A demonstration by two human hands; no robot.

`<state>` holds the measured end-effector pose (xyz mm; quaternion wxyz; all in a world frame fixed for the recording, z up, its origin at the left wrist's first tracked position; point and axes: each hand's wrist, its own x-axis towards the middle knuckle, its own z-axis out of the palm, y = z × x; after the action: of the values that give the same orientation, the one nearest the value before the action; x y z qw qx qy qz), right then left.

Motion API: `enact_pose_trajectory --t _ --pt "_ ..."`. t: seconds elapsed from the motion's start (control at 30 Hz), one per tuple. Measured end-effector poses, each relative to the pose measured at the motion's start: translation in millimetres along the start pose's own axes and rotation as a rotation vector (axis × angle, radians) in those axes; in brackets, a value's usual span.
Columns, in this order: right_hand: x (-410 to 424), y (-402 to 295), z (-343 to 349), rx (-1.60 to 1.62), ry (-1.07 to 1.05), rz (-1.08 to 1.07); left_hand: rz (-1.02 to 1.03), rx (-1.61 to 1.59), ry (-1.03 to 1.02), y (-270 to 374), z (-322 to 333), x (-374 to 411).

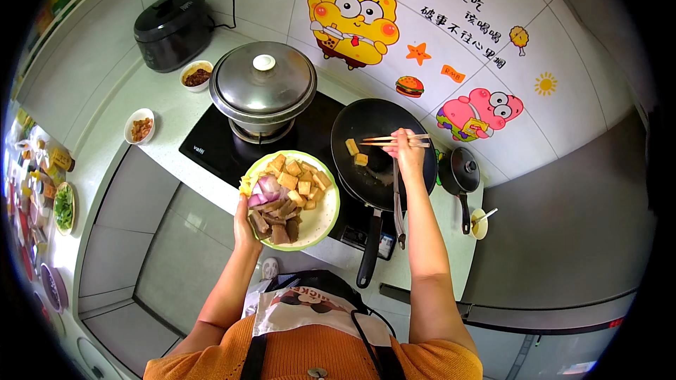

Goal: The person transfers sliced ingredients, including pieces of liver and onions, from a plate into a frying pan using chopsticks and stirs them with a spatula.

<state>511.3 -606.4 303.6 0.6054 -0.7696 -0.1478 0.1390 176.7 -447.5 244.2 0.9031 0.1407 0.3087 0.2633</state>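
My left hand grips the left rim of a round, green-edged plate, held in front of the cooktop. Golden fried tofu cubes are heaped at its far side, purple onion pieces at the left, and brown slices nearest me. My right hand holds a pair of wooden chopsticks over a black wok. Two tofu pieces lie in the wok, just left of the chopstick tips. A long-handled spatula rests across the wok's near rim, partly hidden by my right hand.
A lidded steel pot stands on the cooktop's left side. Two small bowls and a black electric cooker are farther left. The wok's handle points towards me. A small lidded saucepan and a cup sit at right.
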Motion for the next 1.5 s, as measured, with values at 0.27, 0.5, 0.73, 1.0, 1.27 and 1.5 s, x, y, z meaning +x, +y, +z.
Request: enact_pose_trajectory --t 0.27,0.5,0.73,1.0,1.27,1.5 --pt "2.5 14.6 13.8 0.03 0.002 0.119 -0.013 0.002 0.018 0.0 -2.6 -0.1" --pt "15.9 21.1 10.7 -0.175 0.143 -0.059 -0.006 -0.024 -0.006 1.6 -1.7 0.2" --pt "7.4 17.6 16.3 -0.222 0.087 -0.108 0.005 -0.019 -0.003 0.9 1.2 -0.5" --pt "6.4 10.8 8.2 -0.025 0.097 -0.067 0.0 0.014 0.01 0.5 1.8 1.3" --pt "7.5 14.0 17.3 0.008 0.163 -0.02 -0.005 -0.002 0.004 3.8 4.3 -0.9" --pt "10.6 14.1 23.6 -0.102 0.127 0.002 0.005 0.007 0.025 6.7 6.0 -1.7"
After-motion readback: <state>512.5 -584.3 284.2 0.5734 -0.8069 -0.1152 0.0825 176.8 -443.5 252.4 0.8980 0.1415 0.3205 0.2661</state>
